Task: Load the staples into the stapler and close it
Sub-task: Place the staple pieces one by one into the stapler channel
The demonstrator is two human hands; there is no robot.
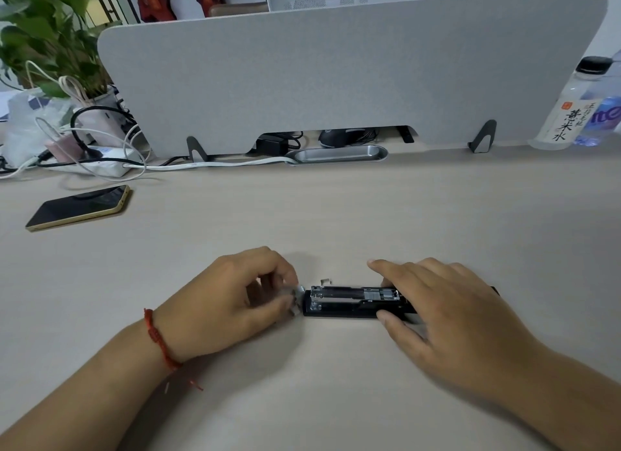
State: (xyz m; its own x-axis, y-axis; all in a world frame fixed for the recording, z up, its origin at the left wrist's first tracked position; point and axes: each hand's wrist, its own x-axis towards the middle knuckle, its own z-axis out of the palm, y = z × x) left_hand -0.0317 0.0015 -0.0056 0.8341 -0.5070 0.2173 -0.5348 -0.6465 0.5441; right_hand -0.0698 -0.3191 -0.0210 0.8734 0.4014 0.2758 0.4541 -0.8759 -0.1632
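Stapler [353, 302]: black, lies flat on surface [336, 215], centre-front, long axis running left-right, metal channel exposed on top.

Left grip [235, 299]: clenched in a pinch, thumb and fingers curled round staple strip [293, 297], a small silvery piece, blurred. Strip sits at stapler's left end; touching or just clear, cannot tell.

Right grip [437, 302]: released, fingers near straight, laid over stapler's right end and hiding it. Thumb tip against near edge of the body. Index finger extended beyond far edge, apart from it. A black corner shows past the knuckles, far right.

Loose metal bit [325, 280]: on surface just beyond stapler's far edge, near its left end.

Red cord bracelet [158, 339]: on left wrist.

Further out, left: phone [79, 208], face up, screen dark, gold edge, well apart from the work. Behind it a white power strip [100, 163] w/ black and white cables, then a potted plant [50, 30].

Rear: grey divider panel [336, 74] upright across surface on two feet; metal cable slot [336, 154] at its base, centre. Far right: clear bottle [568, 108], black cap, label w/ Chinese characters.
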